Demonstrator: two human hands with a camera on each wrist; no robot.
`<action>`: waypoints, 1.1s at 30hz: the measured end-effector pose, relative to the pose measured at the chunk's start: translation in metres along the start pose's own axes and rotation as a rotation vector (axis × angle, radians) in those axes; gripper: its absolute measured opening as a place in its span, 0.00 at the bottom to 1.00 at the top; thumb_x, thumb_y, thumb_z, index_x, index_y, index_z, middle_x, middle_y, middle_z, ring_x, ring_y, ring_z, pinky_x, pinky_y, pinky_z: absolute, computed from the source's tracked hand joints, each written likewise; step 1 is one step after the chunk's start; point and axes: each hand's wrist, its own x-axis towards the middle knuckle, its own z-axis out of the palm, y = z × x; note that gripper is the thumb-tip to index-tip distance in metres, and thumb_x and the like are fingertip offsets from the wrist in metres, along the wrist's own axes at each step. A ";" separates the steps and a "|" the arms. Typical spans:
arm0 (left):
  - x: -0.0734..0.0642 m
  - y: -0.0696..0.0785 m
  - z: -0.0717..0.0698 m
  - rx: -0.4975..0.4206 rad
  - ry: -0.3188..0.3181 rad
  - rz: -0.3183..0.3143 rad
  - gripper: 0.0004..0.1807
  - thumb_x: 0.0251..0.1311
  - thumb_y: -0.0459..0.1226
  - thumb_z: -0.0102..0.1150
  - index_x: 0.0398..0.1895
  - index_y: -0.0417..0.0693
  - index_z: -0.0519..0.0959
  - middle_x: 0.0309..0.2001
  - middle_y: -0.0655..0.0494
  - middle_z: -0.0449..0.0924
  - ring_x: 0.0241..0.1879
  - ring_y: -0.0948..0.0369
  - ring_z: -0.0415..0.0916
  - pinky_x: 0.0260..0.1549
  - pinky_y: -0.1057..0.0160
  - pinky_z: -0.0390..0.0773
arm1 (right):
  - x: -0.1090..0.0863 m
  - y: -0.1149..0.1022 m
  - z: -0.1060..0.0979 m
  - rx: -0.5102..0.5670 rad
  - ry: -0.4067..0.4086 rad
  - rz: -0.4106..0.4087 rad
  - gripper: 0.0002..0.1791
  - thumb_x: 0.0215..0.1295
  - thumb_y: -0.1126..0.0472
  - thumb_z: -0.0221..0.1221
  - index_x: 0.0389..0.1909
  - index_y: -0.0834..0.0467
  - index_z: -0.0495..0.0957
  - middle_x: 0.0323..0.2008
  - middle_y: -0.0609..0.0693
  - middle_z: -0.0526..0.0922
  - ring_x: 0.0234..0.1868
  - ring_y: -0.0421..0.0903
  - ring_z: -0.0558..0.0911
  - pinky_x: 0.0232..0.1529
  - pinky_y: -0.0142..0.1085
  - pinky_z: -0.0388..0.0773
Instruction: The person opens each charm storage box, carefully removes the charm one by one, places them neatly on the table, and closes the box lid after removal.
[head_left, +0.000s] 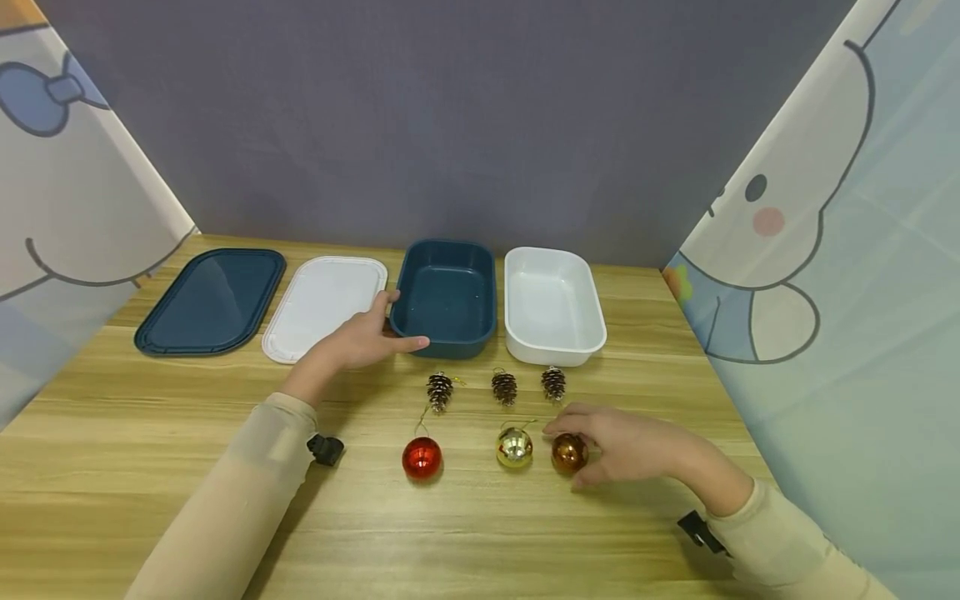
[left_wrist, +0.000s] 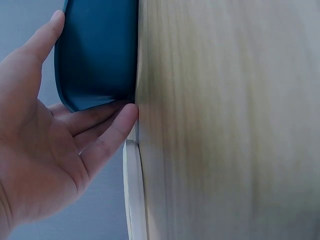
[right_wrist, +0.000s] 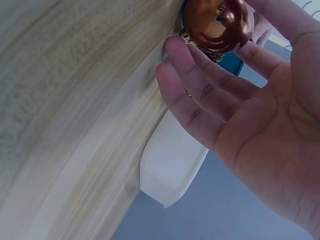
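Note:
At the dark blue box (head_left: 444,343), my left hand (head_left: 363,337) spans the near left corner, thumb along the front wall and fingers at the left side. In the left wrist view those fingers (left_wrist: 97,132) look mostly straight against the box (left_wrist: 100,50). My right hand (head_left: 626,442) reaches around a bronze ball ornament (head_left: 569,454) on the table, with fingers behind it and the thumb in front. Up close, the ball (right_wrist: 217,25) sits beside loosely bent fingers (right_wrist: 192,107); a firm hold does not show. Left of it lie a gold ball (head_left: 514,447) and a red ball (head_left: 422,458).
Three pinecones (head_left: 439,392) lie in a row behind the balls. A white box (head_left: 555,354) stands right of the blue one. Flat to the left are a white lid (head_left: 326,304) and a dark blue lid (head_left: 213,300). A grey wall (head_left: 450,125) rises behind the wooden table (head_left: 375,533).

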 end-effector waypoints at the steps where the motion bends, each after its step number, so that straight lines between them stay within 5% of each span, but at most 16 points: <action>1: 0.000 0.000 0.000 0.000 -0.001 0.000 0.69 0.60 0.72 0.65 0.88 0.50 0.37 0.75 0.30 0.69 0.75 0.39 0.71 0.74 0.35 0.67 | 0.000 0.000 0.000 -0.004 0.001 0.002 0.35 0.63 0.51 0.76 0.69 0.56 0.78 0.64 0.47 0.80 0.62 0.45 0.81 0.64 0.43 0.81; 22: 0.001 -0.001 0.000 0.008 -0.009 -0.004 0.69 0.59 0.73 0.64 0.88 0.52 0.35 0.76 0.29 0.68 0.75 0.38 0.70 0.74 0.35 0.68 | -0.004 -0.003 -0.009 -0.032 -0.010 0.056 0.41 0.61 0.46 0.77 0.72 0.57 0.76 0.69 0.52 0.78 0.68 0.52 0.79 0.68 0.51 0.79; 29: 0.000 -0.001 0.001 0.003 -0.006 -0.005 0.69 0.60 0.72 0.65 0.88 0.52 0.35 0.76 0.29 0.69 0.75 0.39 0.70 0.74 0.35 0.68 | -0.013 -0.007 -0.024 0.039 0.001 0.091 0.41 0.62 0.47 0.75 0.73 0.58 0.74 0.70 0.55 0.78 0.63 0.57 0.82 0.62 0.55 0.81; 33: 0.001 0.000 0.000 0.016 -0.003 -0.006 0.68 0.60 0.72 0.64 0.88 0.52 0.36 0.74 0.29 0.71 0.74 0.38 0.72 0.73 0.35 0.69 | -0.014 -0.012 -0.040 -0.018 0.039 0.043 0.39 0.64 0.47 0.75 0.72 0.59 0.75 0.67 0.56 0.81 0.60 0.59 0.84 0.59 0.56 0.83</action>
